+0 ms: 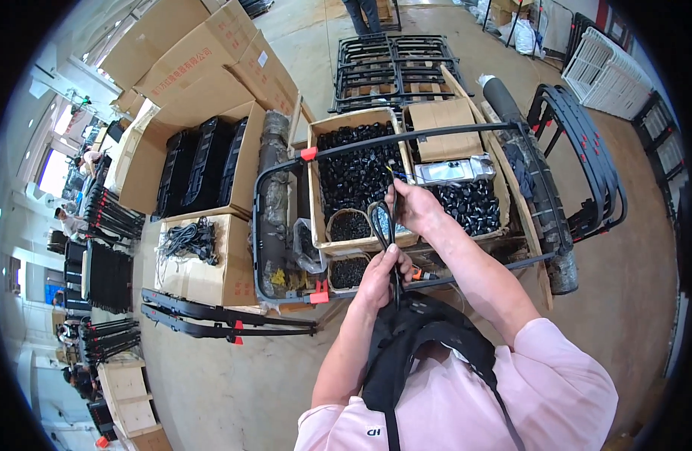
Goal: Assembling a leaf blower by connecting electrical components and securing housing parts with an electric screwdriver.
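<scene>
A looped black cable (391, 228) runs between my two hands in front of my chest. My left hand (379, 276) is closed around its lower part, close to a black strap harness or bag on my chest. Higher up and farther out, my right hand (417, 207) pinches the upper part of the cable. Thin coloured wire ends, yellow and blue, stick up just beyond the right fingers. Beneath the hands lies a black tubular frame (429, 135) with red clips at its left corners. It rests over a wooden box (314, 180) full of small black parts.
Small tubs of tiny parts (349, 225) stand beside a clear plastic bag (308, 248). An orange-handled tool (423, 275) lies near my left hand. At left are a carton of black panels (128, 174) and bundled cables (190, 240). Stacked black frames (395, 68) stand beyond; wrapped rolls flank the box.
</scene>
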A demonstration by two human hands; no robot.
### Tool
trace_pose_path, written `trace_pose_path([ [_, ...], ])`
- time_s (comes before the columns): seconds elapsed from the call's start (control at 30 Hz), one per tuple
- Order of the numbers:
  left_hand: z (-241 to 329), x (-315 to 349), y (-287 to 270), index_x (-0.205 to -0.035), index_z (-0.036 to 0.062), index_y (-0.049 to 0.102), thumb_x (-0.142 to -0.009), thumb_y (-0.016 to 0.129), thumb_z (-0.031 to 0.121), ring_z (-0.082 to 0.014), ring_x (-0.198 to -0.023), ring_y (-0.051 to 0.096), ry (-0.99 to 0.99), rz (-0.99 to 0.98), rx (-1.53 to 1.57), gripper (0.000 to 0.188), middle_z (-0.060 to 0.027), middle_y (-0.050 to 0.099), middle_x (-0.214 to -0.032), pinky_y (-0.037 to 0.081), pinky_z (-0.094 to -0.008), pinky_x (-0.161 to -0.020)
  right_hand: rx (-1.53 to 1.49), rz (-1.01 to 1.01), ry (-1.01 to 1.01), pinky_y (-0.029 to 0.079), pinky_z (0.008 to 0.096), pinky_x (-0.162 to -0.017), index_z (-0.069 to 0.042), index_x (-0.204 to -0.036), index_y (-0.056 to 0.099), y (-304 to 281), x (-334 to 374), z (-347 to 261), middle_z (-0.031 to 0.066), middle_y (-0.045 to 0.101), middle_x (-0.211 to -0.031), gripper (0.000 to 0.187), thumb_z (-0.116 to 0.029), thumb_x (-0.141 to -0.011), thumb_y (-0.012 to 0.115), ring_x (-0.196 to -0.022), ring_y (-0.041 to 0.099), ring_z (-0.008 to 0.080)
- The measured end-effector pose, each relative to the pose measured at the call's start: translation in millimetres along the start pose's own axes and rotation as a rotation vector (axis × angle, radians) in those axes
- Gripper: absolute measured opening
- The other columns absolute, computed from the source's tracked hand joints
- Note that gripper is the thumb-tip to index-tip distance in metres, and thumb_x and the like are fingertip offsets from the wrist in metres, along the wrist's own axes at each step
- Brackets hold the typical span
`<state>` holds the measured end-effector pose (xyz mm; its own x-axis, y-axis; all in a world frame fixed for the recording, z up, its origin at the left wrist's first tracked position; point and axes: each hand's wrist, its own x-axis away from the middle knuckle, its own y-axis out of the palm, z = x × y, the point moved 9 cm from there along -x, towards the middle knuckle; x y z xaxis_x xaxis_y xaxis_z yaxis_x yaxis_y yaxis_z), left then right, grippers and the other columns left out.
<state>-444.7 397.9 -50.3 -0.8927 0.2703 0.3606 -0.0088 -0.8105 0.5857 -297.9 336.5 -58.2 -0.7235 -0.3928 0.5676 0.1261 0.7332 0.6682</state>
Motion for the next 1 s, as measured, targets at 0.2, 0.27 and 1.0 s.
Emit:
trace_pose_path([
  [0.2,-3,10,34,-0.095,0.0116,0.052,-0.111,0.053,0.045,-0.0205,-0.073,0.064,-0.083,-0.022,0.167,0.037,-0.0043,0.057,-0.082,0.058,-0.0333,-0.062,-0.242,-0.023,-0.051,0.034,0.0272,-0.047,-0.013,-0.090,0.051,15,-25,-45,-0.0026,0.047,-0.067,0.033,-0.033,-0.114,0.041,-0.054,0.042,0.0109],
  [0.27,-12,16,39,-0.094,0.0113,0.052,-0.111,0.053,0.045,-0.0212,-0.073,0.065,-0.092,-0.038,0.178,0.037,-0.0050,0.057,-0.081,0.059,-0.0337,-0.062,-0.256,0.010,-0.077,0.029,0.0268,-0.043,-0.014,-0.090,0.050,11,-36,-67,-0.0035,0.045,-0.066,0.032,-0.033,-0.114,0.040,-0.050,0.037,0.0093],
  [1.0,70,252,-39,-0.137,0.0022,0.060,-0.099,0.070,0.022,-0.0273,-0.123,0.064,0.232,0.661,-1.186,0.044,-0.0180,0.065,-0.133,0.050,-0.0383,-0.106,-0.026,-0.673,0.218,0.031,0.0221,-0.048,-0.013,-0.093,0.055,162,139,46,-0.0071,0.043,-0.077,0.032,-0.037,-0.114,0.048,-0.060,0.040,0.0051],
])
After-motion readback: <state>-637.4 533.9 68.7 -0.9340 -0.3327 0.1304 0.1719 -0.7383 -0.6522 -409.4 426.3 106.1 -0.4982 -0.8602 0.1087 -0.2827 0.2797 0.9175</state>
